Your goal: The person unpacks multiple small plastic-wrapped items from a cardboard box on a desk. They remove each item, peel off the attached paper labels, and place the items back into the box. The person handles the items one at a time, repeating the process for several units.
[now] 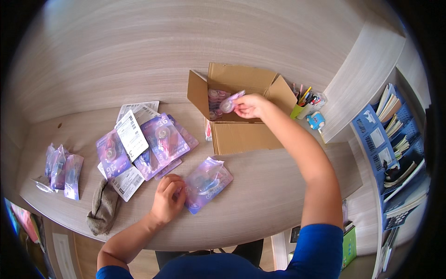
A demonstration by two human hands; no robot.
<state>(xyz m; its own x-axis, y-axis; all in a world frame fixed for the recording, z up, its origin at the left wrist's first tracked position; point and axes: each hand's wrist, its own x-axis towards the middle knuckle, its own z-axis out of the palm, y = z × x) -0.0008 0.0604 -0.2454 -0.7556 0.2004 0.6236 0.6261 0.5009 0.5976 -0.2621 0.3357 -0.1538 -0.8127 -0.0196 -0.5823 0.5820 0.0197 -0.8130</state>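
Note:
With my right hand (251,106), arm stretched over the open cardboard box (251,136), I pinch a pink correction tape (229,103) in a small wrapper. More wrapped correction tapes (216,95) lie inside the box, partly hidden. My left hand (168,199) has its fingers curled on the left edge of a purple plastic packet (207,183), which lies tilted on the desk near me. A pile of purple packs (162,139), each showing a rounded dispenser, lies left of the box, with white labelled cards (131,134) among them.
Several small wrapped dispensers (58,169) sit at the far left of the desk (260,204). A grey-brown cloth pouch (103,207) lies near the front edge. Right of the box stand a pen holder (299,109) and a blue toy car (316,121). Blue file racks (371,135) line the right side.

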